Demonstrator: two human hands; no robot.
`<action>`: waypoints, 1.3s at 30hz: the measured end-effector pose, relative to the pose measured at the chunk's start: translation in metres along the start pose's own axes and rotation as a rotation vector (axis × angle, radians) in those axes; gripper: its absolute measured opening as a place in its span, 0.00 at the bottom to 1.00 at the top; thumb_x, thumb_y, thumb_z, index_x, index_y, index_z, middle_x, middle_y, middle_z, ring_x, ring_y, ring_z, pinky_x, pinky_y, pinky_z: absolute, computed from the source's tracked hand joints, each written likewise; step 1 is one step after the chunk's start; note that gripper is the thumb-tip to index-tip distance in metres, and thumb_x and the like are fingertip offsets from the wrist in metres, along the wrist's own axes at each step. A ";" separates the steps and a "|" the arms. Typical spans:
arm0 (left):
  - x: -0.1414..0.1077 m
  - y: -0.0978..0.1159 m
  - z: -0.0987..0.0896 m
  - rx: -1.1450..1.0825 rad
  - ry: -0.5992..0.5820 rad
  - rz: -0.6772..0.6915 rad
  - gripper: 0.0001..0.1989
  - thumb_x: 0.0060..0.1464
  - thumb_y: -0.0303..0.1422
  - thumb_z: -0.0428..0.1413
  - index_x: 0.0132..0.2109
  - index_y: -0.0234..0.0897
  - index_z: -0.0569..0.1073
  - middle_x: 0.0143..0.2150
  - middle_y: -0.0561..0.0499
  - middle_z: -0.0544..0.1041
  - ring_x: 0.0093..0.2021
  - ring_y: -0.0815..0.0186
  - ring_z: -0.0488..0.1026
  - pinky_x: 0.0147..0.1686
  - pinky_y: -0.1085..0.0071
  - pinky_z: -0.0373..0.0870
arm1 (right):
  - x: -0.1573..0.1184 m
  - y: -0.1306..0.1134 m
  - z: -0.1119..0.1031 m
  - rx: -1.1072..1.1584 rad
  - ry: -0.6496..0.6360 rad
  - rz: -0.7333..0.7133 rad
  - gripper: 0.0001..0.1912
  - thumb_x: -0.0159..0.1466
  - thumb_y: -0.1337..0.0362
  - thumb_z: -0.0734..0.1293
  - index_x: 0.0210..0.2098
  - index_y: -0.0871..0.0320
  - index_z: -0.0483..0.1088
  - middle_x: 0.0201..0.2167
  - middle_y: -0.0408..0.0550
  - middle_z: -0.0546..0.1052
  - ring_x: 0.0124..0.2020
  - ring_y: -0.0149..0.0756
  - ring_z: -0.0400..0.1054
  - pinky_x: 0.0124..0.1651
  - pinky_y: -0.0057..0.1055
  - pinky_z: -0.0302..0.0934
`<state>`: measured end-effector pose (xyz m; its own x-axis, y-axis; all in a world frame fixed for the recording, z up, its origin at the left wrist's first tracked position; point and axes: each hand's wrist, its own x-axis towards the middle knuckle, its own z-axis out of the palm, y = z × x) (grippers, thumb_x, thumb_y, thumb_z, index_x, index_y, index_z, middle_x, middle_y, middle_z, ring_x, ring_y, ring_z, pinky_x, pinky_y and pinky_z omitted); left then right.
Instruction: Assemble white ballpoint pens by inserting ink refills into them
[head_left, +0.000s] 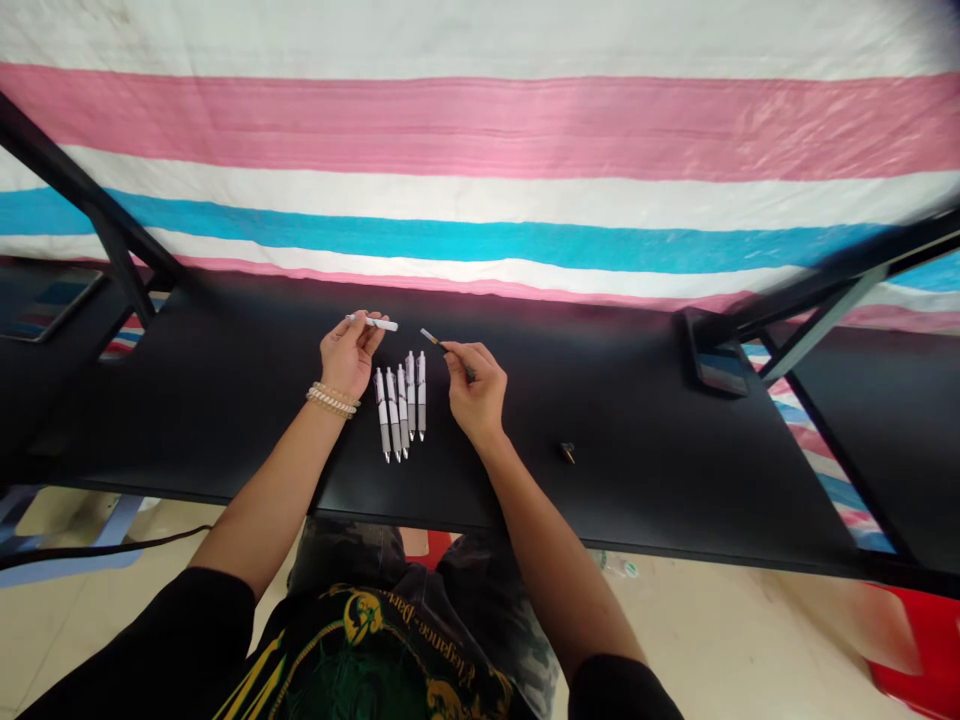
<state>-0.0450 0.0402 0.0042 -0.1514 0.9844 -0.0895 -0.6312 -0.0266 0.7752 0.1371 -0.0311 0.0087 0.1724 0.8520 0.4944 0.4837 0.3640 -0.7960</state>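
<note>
My left hand (349, 358) is closed on a white pen barrel (381, 323), held nearly level above the table with one end pointing right. In my right hand (477, 388), the fingertips pinch a thin pen refill (430, 337); its pale end points up and left towards the barrel, and the two are apart. Something dark shows at the right palm, too small to name. Between and below my hands, several white-and-grey pens (402, 410) lie side by side, tips towards me.
The black table (622, 400) has a small dark piece (568, 452) to the right of my right hand. A flat dark device (715, 355) lies by the right metal frame (825, 290). A striped sheet (480, 130) hangs behind the table. Black bars (112, 240) stand at the left.
</note>
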 end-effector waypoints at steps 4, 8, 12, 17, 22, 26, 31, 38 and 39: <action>0.000 -0.001 -0.001 -0.016 -0.031 -0.042 0.08 0.52 0.32 0.66 0.36 0.33 0.77 0.38 0.47 0.82 0.42 0.65 0.81 0.44 0.73 0.78 | -0.002 0.001 0.002 0.040 0.028 -0.023 0.11 0.70 0.63 0.63 0.45 0.53 0.77 0.38 0.47 0.77 0.32 0.32 0.69 0.33 0.31 0.63; -0.010 -0.007 0.007 0.067 -0.114 -0.050 0.13 0.50 0.36 0.68 0.38 0.33 0.76 0.38 0.46 0.82 0.41 0.62 0.82 0.43 0.69 0.79 | -0.005 0.001 0.009 -0.003 -0.001 -0.086 0.11 0.70 0.64 0.62 0.45 0.53 0.77 0.37 0.47 0.75 0.34 0.33 0.69 0.36 0.32 0.65; -0.019 -0.011 0.014 0.167 -0.164 -0.012 0.17 0.48 0.41 0.68 0.39 0.34 0.75 0.38 0.46 0.82 0.39 0.61 0.82 0.43 0.65 0.79 | -0.008 -0.001 0.012 -0.057 -0.009 -0.142 0.11 0.69 0.68 0.61 0.46 0.54 0.74 0.43 0.51 0.72 0.42 0.37 0.69 0.45 0.37 0.68; -0.020 -0.010 0.016 0.176 -0.169 0.007 0.17 0.48 0.41 0.68 0.38 0.34 0.74 0.37 0.46 0.81 0.39 0.62 0.81 0.42 0.66 0.79 | -0.010 0.003 0.015 -0.022 0.017 -0.150 0.22 0.65 0.73 0.60 0.58 0.56 0.61 0.46 0.53 0.70 0.43 0.39 0.68 0.48 0.41 0.69; -0.016 -0.012 0.012 0.161 -0.185 -0.012 0.16 0.49 0.40 0.68 0.39 0.34 0.74 0.38 0.46 0.81 0.39 0.62 0.81 0.42 0.66 0.79 | -0.010 0.009 0.017 0.032 0.037 -0.058 0.16 0.69 0.67 0.61 0.55 0.54 0.61 0.38 0.47 0.74 0.39 0.37 0.72 0.46 0.38 0.69; -0.015 -0.013 0.010 0.165 -0.196 -0.033 0.16 0.50 0.40 0.68 0.39 0.34 0.74 0.38 0.46 0.81 0.40 0.62 0.81 0.43 0.65 0.78 | -0.010 0.010 0.018 0.105 0.030 0.023 0.12 0.70 0.64 0.61 0.52 0.54 0.62 0.35 0.45 0.76 0.35 0.35 0.73 0.43 0.36 0.69; -0.015 -0.011 0.009 0.178 -0.212 -0.030 0.17 0.49 0.40 0.68 0.39 0.35 0.74 0.38 0.46 0.81 0.41 0.61 0.81 0.42 0.65 0.79 | -0.010 0.006 0.020 0.162 0.037 0.068 0.08 0.69 0.62 0.63 0.48 0.54 0.63 0.36 0.46 0.76 0.36 0.35 0.73 0.41 0.34 0.69; -0.014 -0.009 0.010 0.181 -0.186 -0.014 0.17 0.49 0.41 0.68 0.39 0.35 0.74 0.38 0.46 0.81 0.41 0.61 0.81 0.44 0.63 0.78 | -0.010 0.003 0.018 0.238 0.005 0.127 0.14 0.67 0.62 0.65 0.50 0.53 0.60 0.36 0.44 0.75 0.31 0.32 0.72 0.35 0.31 0.68; -0.014 -0.010 0.010 0.183 -0.184 -0.014 0.17 0.48 0.41 0.68 0.39 0.34 0.74 0.38 0.46 0.81 0.40 0.61 0.81 0.44 0.63 0.78 | -0.010 0.003 0.018 0.237 -0.003 0.137 0.12 0.68 0.62 0.64 0.50 0.52 0.60 0.34 0.43 0.75 0.29 0.31 0.71 0.34 0.30 0.68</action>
<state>-0.0295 0.0283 0.0041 0.0080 1.0000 0.0017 -0.4815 0.0024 0.8764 0.1217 -0.0319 -0.0052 0.2197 0.9001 0.3762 0.2415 0.3234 -0.9149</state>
